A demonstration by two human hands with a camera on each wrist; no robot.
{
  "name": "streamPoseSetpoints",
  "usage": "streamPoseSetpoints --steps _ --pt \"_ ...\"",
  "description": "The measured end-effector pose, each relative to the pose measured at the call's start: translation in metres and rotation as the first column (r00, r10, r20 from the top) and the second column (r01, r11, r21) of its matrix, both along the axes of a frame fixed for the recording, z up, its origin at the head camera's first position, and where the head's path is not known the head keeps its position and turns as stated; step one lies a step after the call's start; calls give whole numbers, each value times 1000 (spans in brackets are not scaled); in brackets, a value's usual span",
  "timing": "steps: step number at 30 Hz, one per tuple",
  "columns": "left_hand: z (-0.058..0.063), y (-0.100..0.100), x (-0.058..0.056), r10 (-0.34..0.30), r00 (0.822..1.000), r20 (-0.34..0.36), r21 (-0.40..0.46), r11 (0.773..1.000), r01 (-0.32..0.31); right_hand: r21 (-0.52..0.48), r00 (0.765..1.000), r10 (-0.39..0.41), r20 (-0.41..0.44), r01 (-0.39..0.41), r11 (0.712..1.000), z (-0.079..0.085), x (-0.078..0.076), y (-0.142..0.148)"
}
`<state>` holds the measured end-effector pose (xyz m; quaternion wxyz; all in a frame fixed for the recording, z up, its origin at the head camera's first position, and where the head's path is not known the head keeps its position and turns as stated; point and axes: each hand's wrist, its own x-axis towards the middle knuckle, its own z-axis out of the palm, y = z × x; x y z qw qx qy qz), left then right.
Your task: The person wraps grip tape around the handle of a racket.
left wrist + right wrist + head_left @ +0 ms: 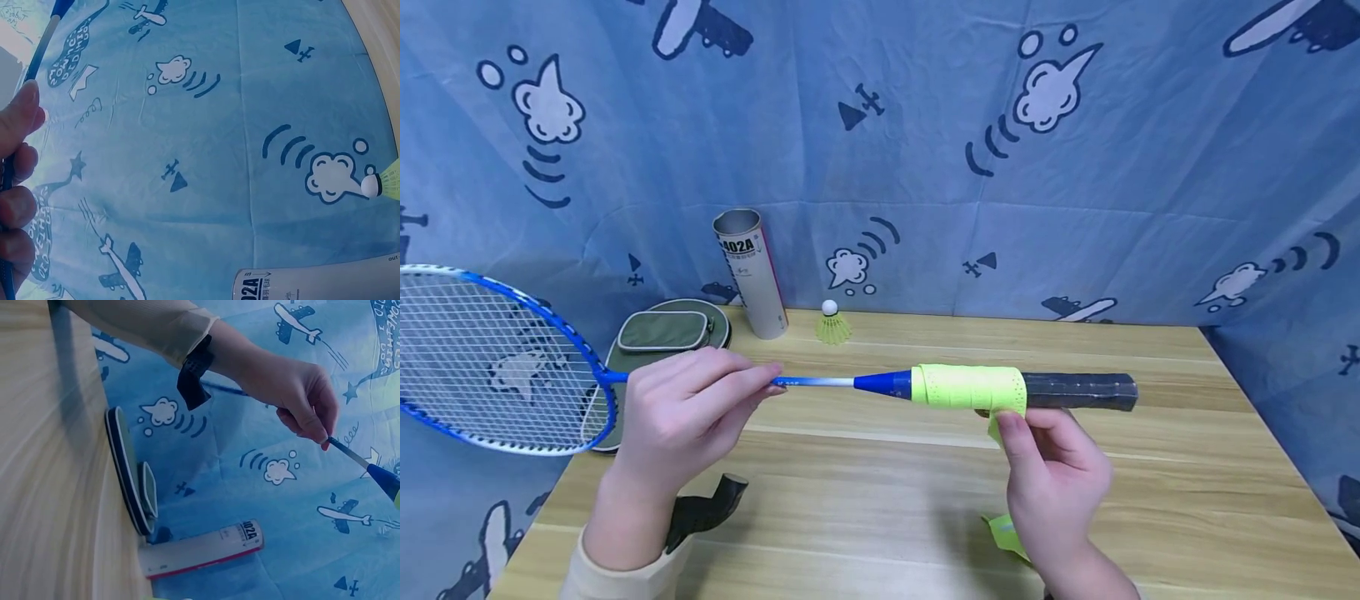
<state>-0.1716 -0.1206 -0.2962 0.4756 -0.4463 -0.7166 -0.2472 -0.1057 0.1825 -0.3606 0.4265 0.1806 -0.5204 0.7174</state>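
A blue and white badminton racket (823,382) is held level above the table, its strung head (497,358) at the left. My left hand (688,408) grips the thin shaft between thumb and fingers. Bright yellow overgrip tape (970,387) covers the front part of the handle, and the black rear part (1078,390) is bare. Below the handle, my right hand (1060,475) pinches the tape's loose strip between thumb and fingers, at the edge of the wrapped part. More of the yellow strip (1007,533) shows lower down, partly hidden behind this hand.
On the wooden table (865,483) a shuttlecock tube (756,283) stands at the back. Beside it is a yellow shuttlecock (832,323), cork up. A green racket bag (662,330) lies at the left, partly behind the racket head. A blue patterned curtain (910,167) hangs behind.
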Motion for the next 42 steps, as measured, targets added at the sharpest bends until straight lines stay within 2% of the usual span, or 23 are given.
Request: streamPoseSetpoints --steps 3,7,11,16,24,31,36,39,42 --pt "0 2 -1 5 999 -36 27 1000 -4 5 999 44 10 -45 999 1 2 1" --pt "0 3 -1 16 998 -56 46 999 -13 -14 999 52 -7 -52 999 1 1 0" --pt "0 3 -2 33 999 -31 18 999 -32 -56 998 53 -36 -55 997 2 -1 -1" --pt "0 1 -1 50 999 0 -37 998 -50 -34 997 73 -28 -74 997 2 -1 0" --pt "-1 -5 -1 -7 998 55 -83 996 12 -51 998 54 -32 -55 997 1 -2 0" --pt "-1 -7 -2 -12 999 38 -67 998 14 -36 998 37 -41 -39 999 2 -3 1" --pt "0 -5 -1 49 999 16 -69 996 -48 -35 998 35 -56 -37 999 0 -3 1" --pt "1 -3 -1 118 993 0 -60 991 -118 -34 999 10 -46 -11 999 -1 -3 1" --pt "2 -2 0 192 981 23 -56 980 -190 -26 999 -9 -36 8 1000 -1 -4 1"
